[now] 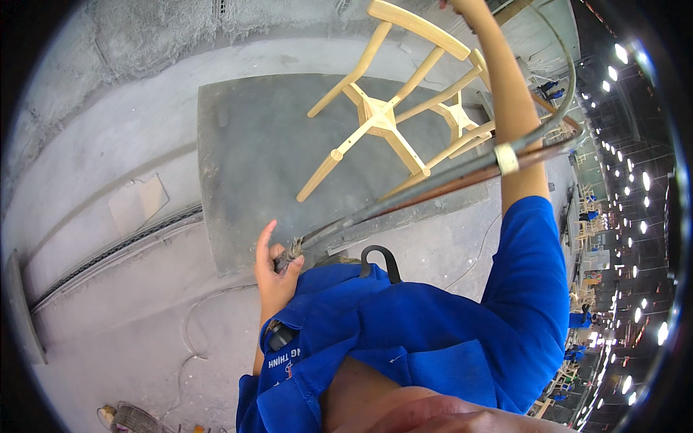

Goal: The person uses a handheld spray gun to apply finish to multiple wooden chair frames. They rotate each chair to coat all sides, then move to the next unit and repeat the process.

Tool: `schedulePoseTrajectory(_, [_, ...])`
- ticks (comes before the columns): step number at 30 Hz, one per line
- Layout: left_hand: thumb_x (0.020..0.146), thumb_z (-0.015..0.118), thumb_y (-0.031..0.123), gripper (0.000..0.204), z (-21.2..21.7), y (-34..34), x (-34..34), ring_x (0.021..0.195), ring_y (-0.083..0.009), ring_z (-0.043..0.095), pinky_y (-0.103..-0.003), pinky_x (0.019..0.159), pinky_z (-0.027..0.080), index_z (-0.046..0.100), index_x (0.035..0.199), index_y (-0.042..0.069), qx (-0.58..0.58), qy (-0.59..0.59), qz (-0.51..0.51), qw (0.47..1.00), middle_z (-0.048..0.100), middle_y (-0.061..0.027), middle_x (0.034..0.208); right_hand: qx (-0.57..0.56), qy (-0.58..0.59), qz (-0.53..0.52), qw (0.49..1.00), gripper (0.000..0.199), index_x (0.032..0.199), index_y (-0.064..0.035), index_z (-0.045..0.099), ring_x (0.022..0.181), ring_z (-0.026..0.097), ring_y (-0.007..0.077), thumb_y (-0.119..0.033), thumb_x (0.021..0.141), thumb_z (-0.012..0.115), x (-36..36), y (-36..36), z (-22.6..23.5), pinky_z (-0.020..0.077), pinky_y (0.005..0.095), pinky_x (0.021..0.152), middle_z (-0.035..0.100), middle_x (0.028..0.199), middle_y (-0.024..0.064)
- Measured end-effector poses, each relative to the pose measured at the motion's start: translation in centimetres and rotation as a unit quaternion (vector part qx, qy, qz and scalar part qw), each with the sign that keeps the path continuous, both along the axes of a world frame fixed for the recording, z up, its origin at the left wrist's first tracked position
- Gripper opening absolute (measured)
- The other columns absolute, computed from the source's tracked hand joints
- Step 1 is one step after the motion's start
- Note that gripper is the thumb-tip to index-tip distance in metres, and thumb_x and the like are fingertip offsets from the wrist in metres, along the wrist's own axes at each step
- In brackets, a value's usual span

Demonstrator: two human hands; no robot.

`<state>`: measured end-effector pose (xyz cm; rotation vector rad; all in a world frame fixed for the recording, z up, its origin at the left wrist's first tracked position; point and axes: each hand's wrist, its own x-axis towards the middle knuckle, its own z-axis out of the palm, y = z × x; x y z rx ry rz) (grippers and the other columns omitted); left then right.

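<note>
My left hand [278, 270] is at the lower middle, its thumb and some fingers closed around the grey, wrapped end [290, 254] of a pair of hoses. One finger points away from it. From there the hoses [426, 189] run up to the right, bound together by a pale tape band, and cross my right forearm. My right arm reaches to the top edge, where only part of my right hand [462, 6] shows; its fingers are mostly cut off. That hand is nearest to an unfinished pale wooden chair frame [379, 115], tilted, with legs, crossed braces and a curved top rail.
Beneath the chair frame lies a dark grey panel [245, 159]. A second pale wooden frame [458, 119] stands behind it. A slotted metal channel [115, 249] runs along the left. Thin cable lies on the floor; a wire basket [133, 418] is at lower left. Distant people work at right.
</note>
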<state>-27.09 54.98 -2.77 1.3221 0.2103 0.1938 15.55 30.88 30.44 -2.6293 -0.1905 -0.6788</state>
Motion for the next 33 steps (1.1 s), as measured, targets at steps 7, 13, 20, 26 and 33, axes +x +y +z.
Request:
schedulePoseTrajectory(7, [0.082, 0.075, 0.009, 0.073, 2.4, -1.8, 0.6, 0.067, -0.0035, 0.043, -0.018, 0.06, 0.034, 0.044, 0.149, 0.008, -0.008, -0.004, -0.045, 0.999, 0.047, 0.006, 0.073, 0.068, -0.027, -0.106, 0.992, 0.059, 0.067, -0.0033, 0.057, 0.038, 0.049, 0.0167, -0.056, 0.093, 0.063, -1.7, -8.4, 5.4, 0.035, 0.0339, 0.036, 0.053, 0.051, 0.0065])
schedulePoseTrajectory(13, [0.083, 0.076, 0.013, 0.073, 2.5, -4.7, 1.8, 0.066, -0.0035, 0.041, -0.019, 0.059, 0.033, 0.044, 0.148, 0.007, -0.004, 0.005, -0.11, 0.994, 0.045, 0.0065, 0.072, 0.125, -0.09, -0.118, 0.981, 0.054, 0.088, -0.0029, 0.071, 0.039, 0.045, 0.0149, -0.055, 0.094, 0.061, -4.7, -19.0, 4.3, 0.033, 0.0324, 0.037, 0.052, 0.053, 0.0048])
schedulePoseTrajectory(20, [0.082, 0.079, 0.016, 0.075, 2.7, -9.3, 1.9, 0.061, -0.004, 0.038, -0.02, 0.058, 0.03, 0.044, 0.147, 0.005, 0.013, -0.002, -0.148, 0.989, 0.043, 0.007, 0.066, 0.216, -0.11, -0.126, 0.962, 0.048, 0.088, -0.0071, 0.075, 0.04, 0.044, 0.0098, -0.052, 0.097, 0.058, -10.0, -30.3, -0.2, 0.0322, 0.0268, 0.035, 0.052, 0.054, -0.0006])
schedulePoseTrajectory(26, [0.079, 0.081, 0.013, 0.078, 3.0, -16.3, 0.8, 0.06, -0.0036, 0.04, -0.021, 0.058, 0.03, 0.044, 0.147, 0.004, 0.08, 0.02, -0.156, 0.984, 0.047, 0.0063, 0.066, 0.518, -0.1, -0.069, 0.847, 0.051, 0.094, -0.0012, 0.066, 0.057, 0.065, 0.0192, -0.051, 0.1, 0.055, -10.7, -38.8, -12.5, 0.0382, 0.0265, 0.042, 0.066, 0.069, 0.0087])
schedulePoseTrajectory(33, [0.08, 0.079, 0.005, 0.073, 3.1, -26.6, -1.8, 0.068, -0.0035, 0.05, -0.019, 0.062, 0.037, 0.047, 0.146, 0.007, 0.085, 0.128, -0.195, 0.969, 0.061, 0.002, 0.076, 0.64, 0.087, -0.146, 0.749, 0.054, 0.095, -0.0079, 0.065, 0.052, 0.06, 0.0159, -0.06, 0.098, 0.053, -19.9, -47.2, -32.1, 0.0353, 0.027, 0.041, 0.063, 0.067, 0.0045])
